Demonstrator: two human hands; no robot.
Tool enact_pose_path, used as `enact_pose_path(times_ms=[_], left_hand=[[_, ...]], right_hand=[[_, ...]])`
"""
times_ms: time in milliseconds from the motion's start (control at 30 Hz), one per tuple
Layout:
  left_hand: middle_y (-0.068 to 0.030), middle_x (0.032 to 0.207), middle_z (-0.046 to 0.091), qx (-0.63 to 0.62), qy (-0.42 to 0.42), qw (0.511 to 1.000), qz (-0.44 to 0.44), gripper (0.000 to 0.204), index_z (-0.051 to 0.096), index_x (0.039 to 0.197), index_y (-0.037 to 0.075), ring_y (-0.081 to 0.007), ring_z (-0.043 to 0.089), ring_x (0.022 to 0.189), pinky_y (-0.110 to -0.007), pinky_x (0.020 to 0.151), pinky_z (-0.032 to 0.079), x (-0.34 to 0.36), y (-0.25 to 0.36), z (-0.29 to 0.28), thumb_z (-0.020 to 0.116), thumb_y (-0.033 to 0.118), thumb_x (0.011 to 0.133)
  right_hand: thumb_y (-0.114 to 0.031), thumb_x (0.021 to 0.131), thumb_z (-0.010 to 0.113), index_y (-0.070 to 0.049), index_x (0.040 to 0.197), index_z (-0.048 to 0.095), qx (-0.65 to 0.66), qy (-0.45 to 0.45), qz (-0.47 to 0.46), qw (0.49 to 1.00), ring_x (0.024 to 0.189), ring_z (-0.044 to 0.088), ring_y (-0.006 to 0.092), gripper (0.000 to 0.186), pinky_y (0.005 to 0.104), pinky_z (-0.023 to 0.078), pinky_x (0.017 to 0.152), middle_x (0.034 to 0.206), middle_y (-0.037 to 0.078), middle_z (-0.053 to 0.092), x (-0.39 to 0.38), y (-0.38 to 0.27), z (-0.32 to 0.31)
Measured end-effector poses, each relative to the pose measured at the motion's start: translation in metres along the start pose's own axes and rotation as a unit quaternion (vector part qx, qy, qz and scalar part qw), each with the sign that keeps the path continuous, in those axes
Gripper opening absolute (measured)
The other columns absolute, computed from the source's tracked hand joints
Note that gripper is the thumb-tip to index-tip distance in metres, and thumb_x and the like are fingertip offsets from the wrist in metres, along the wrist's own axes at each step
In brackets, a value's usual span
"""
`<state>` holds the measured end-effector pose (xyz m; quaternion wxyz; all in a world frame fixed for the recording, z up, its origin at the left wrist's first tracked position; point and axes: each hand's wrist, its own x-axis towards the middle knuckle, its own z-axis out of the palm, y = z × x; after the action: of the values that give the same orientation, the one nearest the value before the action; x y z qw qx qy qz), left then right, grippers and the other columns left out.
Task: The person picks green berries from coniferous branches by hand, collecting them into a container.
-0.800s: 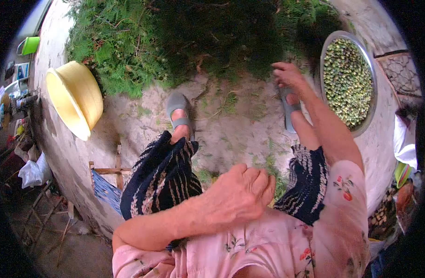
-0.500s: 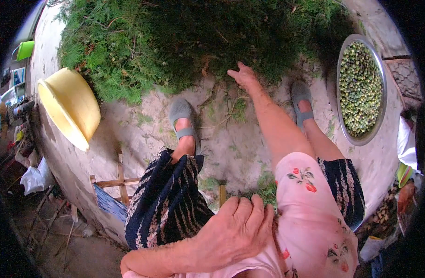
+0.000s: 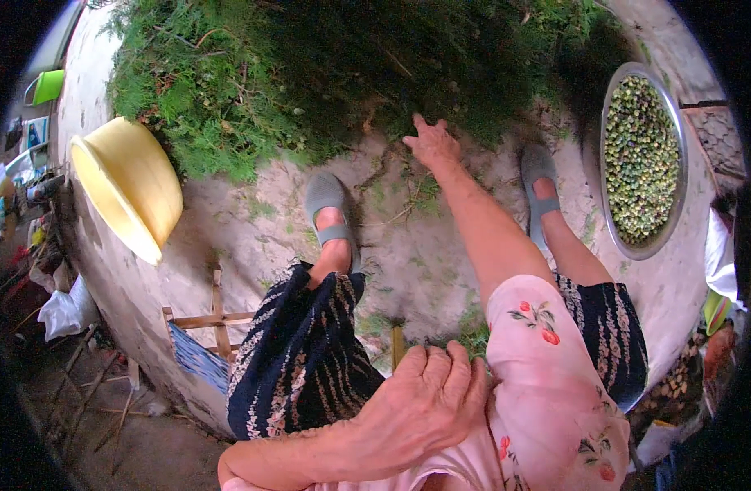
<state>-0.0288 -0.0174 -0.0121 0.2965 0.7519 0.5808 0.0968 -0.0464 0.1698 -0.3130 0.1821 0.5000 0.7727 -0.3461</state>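
My right hand (image 3: 436,144) reaches forward to the near edge of a big heap of green conifer branches (image 3: 220,123). Its thumb and fingers are spread, and nothing shows in them. The fingertips are against the shaded foliage; whether they touch a twig I cannot tell. My left hand (image 3: 424,401) lies palm down across the front of my pink flowered shirt (image 3: 547,360), close by the right sleeve. Its fingers are laid out side by side over the cloth, with no object visible under them.
A yellow plastic basin (image 3: 130,184) lies tipped on its side at left. At right stands a metal basin (image 3: 685,164) full of small green cones or berries. A wooden-framed folding stool (image 3: 220,323) is beside my left leg. My grey shoes (image 3: 324,196) rest on the concrete floor (image 3: 416,278).
My right hand has turned slightly and its fingers point more forward now. The whole view has shifted a little; my left hand stays on the shirt.
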Motion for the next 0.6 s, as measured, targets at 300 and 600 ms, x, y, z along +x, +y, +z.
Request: enact_pose_path(times_ms=[300,600], left_hand=[[-0.0139,0.08,0.051,-0.023,0.045,0.998,-0.048,0.037,0.052,0.096,-0.006,-0.02,0.049,0.069,-0.028,0.057,0.036,-0.002,-0.004,-0.002,0.051,0.017,0.067],[-0.0167,0.091,0.056,-0.073,0.194,0.953,-0.223,0.036,0.05,0.107,0.003,-0.0318,0.053,0.087,-0.036,0.078,0.042,0.003,-0.026,0.001,0.056,0.008,0.071]], right_hand=[[-0.01,0.073,0.059,-0.006,0.098,0.059,0.311,0.254,0.026,0.915,0.082,0.06,0.0242,0.025,0.0333,0.046,0.068,0.094,0.016,0.06,-0.028,0.059,0.027],[0.003,0.079,0.049,0.003,0.089,0.059,0.478,0.255,-0.136,0.829,0.068,0.06,0.0126,0.014,0.0225,0.05,0.059,0.08,0.006,0.06,-0.198,0.027,-0.072]])
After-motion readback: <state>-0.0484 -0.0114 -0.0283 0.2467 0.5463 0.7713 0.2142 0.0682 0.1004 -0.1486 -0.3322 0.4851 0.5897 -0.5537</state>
